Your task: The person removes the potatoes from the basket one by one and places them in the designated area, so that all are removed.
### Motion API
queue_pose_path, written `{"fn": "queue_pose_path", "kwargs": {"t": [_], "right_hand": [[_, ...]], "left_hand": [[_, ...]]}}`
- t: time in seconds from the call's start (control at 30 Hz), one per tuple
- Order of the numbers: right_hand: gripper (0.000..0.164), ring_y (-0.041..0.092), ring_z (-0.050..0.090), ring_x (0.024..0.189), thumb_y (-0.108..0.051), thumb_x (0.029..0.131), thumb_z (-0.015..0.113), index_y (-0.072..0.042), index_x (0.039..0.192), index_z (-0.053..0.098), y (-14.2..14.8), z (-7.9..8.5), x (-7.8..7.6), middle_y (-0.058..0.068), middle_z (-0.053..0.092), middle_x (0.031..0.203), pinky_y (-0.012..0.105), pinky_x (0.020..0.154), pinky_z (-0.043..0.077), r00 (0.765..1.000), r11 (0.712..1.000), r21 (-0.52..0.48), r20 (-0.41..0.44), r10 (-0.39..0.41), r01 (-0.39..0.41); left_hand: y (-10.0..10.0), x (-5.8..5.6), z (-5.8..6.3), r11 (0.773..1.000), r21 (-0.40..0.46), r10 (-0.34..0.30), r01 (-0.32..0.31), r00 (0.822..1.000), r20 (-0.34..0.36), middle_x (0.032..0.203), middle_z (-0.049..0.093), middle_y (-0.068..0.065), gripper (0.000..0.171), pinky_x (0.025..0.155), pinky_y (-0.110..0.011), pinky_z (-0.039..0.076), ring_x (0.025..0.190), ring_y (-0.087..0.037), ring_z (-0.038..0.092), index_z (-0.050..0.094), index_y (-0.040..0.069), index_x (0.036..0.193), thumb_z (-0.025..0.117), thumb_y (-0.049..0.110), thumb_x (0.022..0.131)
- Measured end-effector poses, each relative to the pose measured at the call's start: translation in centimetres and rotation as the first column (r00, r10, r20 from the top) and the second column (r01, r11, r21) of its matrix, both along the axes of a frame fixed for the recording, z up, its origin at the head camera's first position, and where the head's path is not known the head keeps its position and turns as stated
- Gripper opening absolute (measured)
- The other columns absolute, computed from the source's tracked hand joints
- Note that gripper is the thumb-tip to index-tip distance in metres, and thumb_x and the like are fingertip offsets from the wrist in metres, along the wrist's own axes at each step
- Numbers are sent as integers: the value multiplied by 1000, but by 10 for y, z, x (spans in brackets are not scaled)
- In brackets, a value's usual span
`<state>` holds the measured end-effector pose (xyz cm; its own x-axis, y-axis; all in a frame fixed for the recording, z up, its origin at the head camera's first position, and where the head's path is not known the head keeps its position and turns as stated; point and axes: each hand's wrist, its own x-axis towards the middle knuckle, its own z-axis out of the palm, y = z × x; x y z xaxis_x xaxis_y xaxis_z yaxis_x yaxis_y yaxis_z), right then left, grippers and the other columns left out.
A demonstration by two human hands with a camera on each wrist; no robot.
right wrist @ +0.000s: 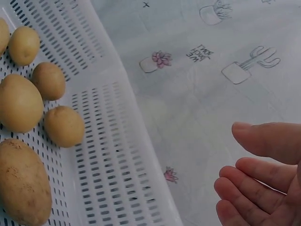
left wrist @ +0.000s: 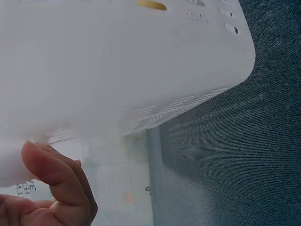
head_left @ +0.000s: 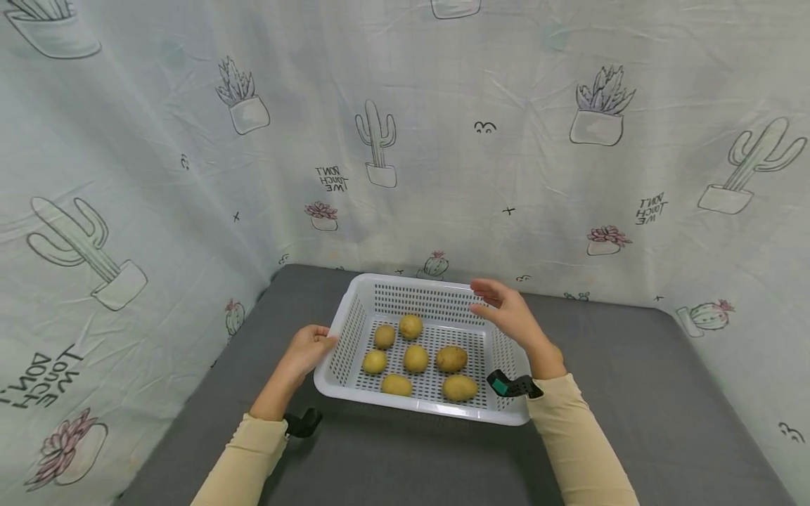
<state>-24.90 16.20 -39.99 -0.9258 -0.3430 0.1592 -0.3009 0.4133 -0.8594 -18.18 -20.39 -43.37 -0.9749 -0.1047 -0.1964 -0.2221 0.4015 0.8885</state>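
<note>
Head view: the basket lies in front of me over the table, with seven potatoes resting in it in a single layer. Within the basket, two potatoes sit toward the far wall, left of centre; three form a loose row across the middle; two sit near the near wall. Loading status, by my judgement: complete for every potato in view, since all are inside the basket. Holding status: one side engaged, one side free. At the left wall of the basket, my left hand grips the rim; the left wrist view shows its fingers curled at the edge, with the outside of the basket filling much of that view. By the far right corner of the basket, my right hand holds nothing; its fingers are relaxed and its thumb stands apart. The right wrist view shows this hand apart from the rim of the basket, with the curtain behind. Neither hand holds a potato. Outstanding, as I judge it: the right side of the basket is not yet held. Whether the base of the basket is seated on the table or raised above it, I cannot tell. How much work remains beyond that cannot be read from these views.
</note>
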Motion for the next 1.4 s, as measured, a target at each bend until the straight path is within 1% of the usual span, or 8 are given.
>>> {"fn": "queue_pose_path", "kwargs": {"t": [0.23,0.37,0.47,0.63,0.87,1.03,1.2,1.4], "right_hand": [[56,40,41,130,-17,92,63,-1,141,41,-5,-4,-4,23,45,140,52,108,31,999,1000,5,40,19,-19],[57,40,42,129,-20,92,63,-1,141,41,-6,-7,-9,22,44,142,52,106,34,998,998,51,54,39,-42],[59,39,42,130,-22,91,65,-1,140,42,-8,-10,-13,20,45,142,51,106,33,996,995,72,71,62,-67],[57,37,42,131,-14,89,66,1,139,43,-10,-16,-19,21,47,141,50,109,31,985,986,80,99,139,-147],[56,41,42,130,-11,89,65,6,138,42,-12,-23,-24,25,46,139,53,106,32,943,941,121,144,299,-317],[54,40,42,130,-8,89,64,5,138,43,-13,-30,-25,22,47,140,54,105,33,920,915,150,184,346,-374],[51,37,43,131,-11,88,66,0,135,48,-15,-31,-26,19,48,140,52,106,33,897,890,176,231,378,-420],[52,35,41,132,-3,88,63,1,137,47,-16,-35,-27,17,49,140,50,109,30,862,853,191,269,431,-486]], "left_hand": [[-1,0,-1,1000,2,-4,4,1000,3,99,64,-25,32,69,-33,50,82,-24,64,49,-12,117,53,10,94],[0,0,0,1000,-7,0,0,1000,1,101,64,-27,33,70,-34,50,85,-26,64,49,-13,118,53,10,94],[0,-1,1,1000,-13,1,-1,1000,-1,102,64,-27,33,70,-34,50,86,-27,64,49,-13,118,53,10,94],[0,0,1,1000,-8,-5,5,1000,-2,102,63,-27,34,70,-34,51,85,-27,64,48,-13,119,52,10,95],[-2,0,0,1000,17,-23,23,1000,-9,104,62,-28,35,69,-35,52,85,-27,65,47,-13,122,50,10,96],[-2,0,-2,1000,11,-19,19,1000,-3,104,63,-27,35,68,-35,52,83,-25,65,47,-12,122,51,11,96],[-2,0,-2,1000,13,-18,18,1000,0,103,63,-27,35,69,-35,52,83,-25,65,47,-12,122,51,11,96],[-2,-1,-1,1000,19,-17,17,1000,-4,104,62,-30,35,69,-35,52,85,-29,65,46,-13,122,51,10,96]]}}
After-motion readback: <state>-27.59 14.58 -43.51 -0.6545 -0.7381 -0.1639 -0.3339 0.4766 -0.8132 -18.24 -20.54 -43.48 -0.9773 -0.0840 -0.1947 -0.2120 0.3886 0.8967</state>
